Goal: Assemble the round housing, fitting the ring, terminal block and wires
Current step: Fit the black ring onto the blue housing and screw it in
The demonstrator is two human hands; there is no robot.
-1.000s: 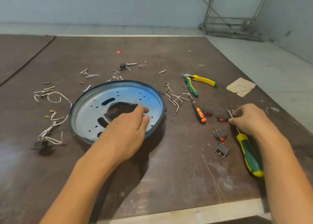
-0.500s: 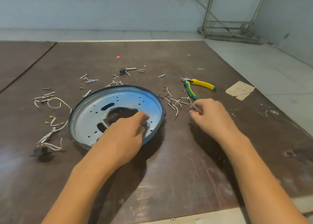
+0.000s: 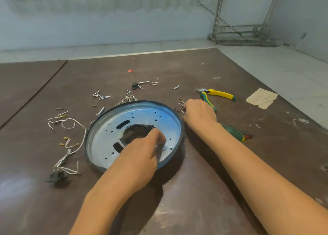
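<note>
Head view: left hand (image 3: 140, 156) holds round housing (image 3: 142, 115), fingers curled at centre hole. Right hand (image 3: 198, 112) curled over loose clips (image 3: 181, 101), mid-frame; grip hidden, cannot tell.

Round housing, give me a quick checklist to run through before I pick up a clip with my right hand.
1. Round housing steadied: ok, left hand rests on it at the centre hole.
2. Clips within reach: ok, right hand is at them.
3. Clip gripped: cannot tell, the fingers hide it.
4. Wires fitted: not ok, they lie loose on the table left of the housing.
5. Screwdriver free to grab: not ok, it is partly under the right forearm.
</note>
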